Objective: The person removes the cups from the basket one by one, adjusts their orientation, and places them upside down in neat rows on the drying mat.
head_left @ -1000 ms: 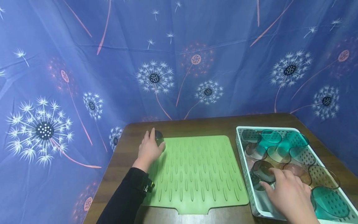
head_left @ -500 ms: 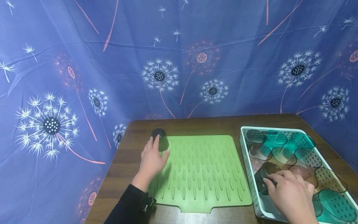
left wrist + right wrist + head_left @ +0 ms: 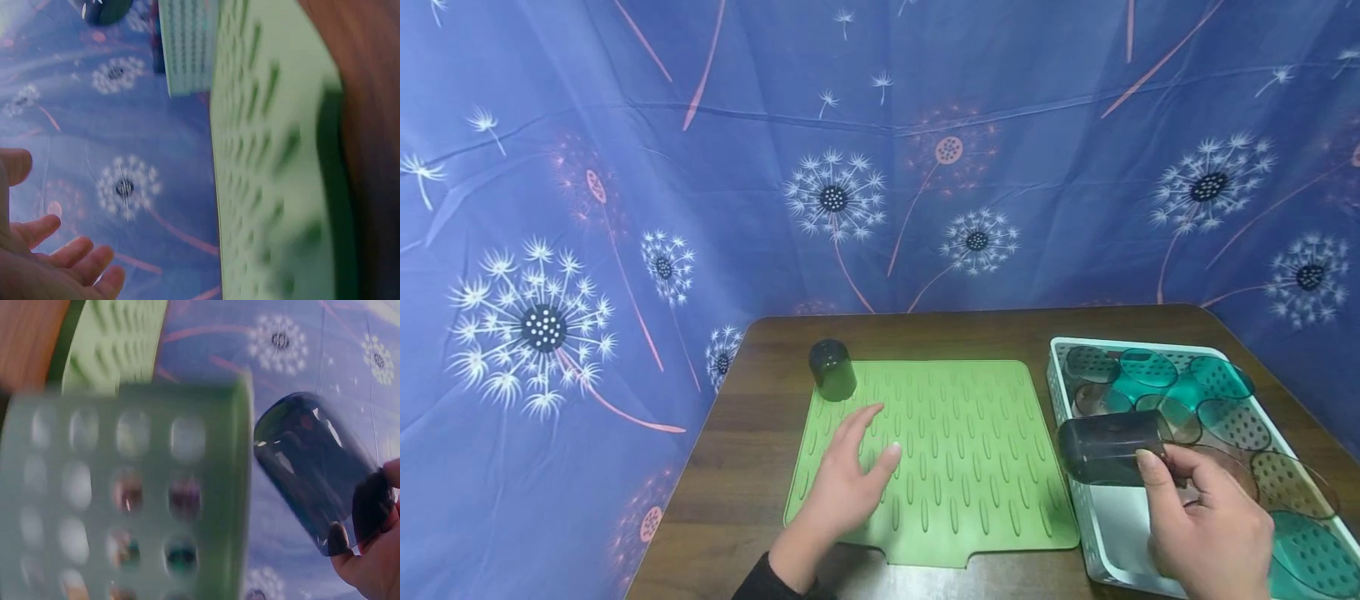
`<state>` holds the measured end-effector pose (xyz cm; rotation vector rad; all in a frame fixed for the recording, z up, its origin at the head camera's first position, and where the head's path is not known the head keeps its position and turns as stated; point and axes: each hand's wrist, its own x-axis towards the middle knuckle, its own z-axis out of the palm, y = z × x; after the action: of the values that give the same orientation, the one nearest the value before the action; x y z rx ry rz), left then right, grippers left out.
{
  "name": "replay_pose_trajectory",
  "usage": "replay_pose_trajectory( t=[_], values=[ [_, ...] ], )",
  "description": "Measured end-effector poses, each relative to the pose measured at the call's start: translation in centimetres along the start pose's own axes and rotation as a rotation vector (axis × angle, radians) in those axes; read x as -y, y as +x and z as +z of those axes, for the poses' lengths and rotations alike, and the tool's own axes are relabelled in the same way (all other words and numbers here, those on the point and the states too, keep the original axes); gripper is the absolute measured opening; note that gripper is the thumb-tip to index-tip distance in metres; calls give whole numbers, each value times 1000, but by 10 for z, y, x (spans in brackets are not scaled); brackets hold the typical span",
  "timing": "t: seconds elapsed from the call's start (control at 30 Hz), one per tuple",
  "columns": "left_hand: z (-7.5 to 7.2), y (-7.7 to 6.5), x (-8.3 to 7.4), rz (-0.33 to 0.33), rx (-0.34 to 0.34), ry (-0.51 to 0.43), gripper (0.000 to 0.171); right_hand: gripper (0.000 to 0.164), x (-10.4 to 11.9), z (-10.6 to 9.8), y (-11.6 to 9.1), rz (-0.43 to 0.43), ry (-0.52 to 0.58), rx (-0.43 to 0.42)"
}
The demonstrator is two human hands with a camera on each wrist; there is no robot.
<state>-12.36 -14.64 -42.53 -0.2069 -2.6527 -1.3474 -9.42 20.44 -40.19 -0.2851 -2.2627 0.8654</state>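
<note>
Dark cup (image 3: pixel 1108 447) is in the right hand (image 3: pixel 1213 521), tipped on its side in the air over the near-left part of the white basket (image 3: pixel 1123 533), rounded end pointing left. Right grip: thumb and fingers pinched at the cup's other end. Left hand (image 3: pixel 846 492) hovers above the green mat (image 3: pixel 955 467), grip loose, fingers spread, holding nothing; black sleeve (image 3: pixel 766 583) behind it. Second dark cup (image 3: pixel 833 371) stands upright at the mat's far left corner, rounded end up. Basket has perforated sides, sits right of the mat, and holds more see-through cups, teal cups (image 3: pixel 1221 377) and a brownish cup (image 3: pixel 1292 483) among them. Brown wooden desk (image 3: pixel 730 450) underneath, blue dandelion-print cloth (image 3: pixel 737 192) behind. Right wrist view: basket blurred.
</note>
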Motion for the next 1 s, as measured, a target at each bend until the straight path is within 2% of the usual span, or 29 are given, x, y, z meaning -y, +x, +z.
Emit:
replay_pose_trajectory(
  t=[0.07, 0.17, 0.2, 0.27, 0.37, 0.43, 0.47, 0.63, 0.73, 0.8, 0.93, 1.0],
  values=[
    [5, -6, -6, 26, 49, -45, 60, 22, 6, 5, -4, 133, 66, 80],
    [13, -13, -15, 70, 129, -84, 62, 19, 12, 18, -13, 249, 219, 200],
    [15, -15, -18, 86, 155, -86, 63, 16, 13, 23, -17, 269, 307, 245],
    [19, -18, -24, 117, 201, -82, 66, 12, 13, 36, -24, 285, 564, 337],
    [24, -22, -30, 170, 258, -86, 71, 22, 12, 53, -36, 337, 928, 482],
    [26, -23, -33, 221, 282, -77, 75, 25, 13, 63, -43, 383, 1097, 558],
    [27, -24, -34, 252, 291, -78, 77, 25, 13, 66, -46, 394, 1133, 594],
    [34, -26, -37, 372, 296, -42, 84, 29, 16, 77, -58, 425, 1228, 757],
    [36, -26, -38, 383, 267, -26, 81, 32, 18, 80, -61, 469, 1217, 816],
    [36, -24, -38, 396, 233, -11, 78, 32, 23, 81, -61, 511, 1135, 804],
    [32, -17, -38, 449, 172, 24, 73, 31, 32, 81, -59, 580, 838, 739],
    [27, -13, -38, 443, 155, 41, 73, 30, 34, 80, -59, 568, 730, 725]
  ],
)
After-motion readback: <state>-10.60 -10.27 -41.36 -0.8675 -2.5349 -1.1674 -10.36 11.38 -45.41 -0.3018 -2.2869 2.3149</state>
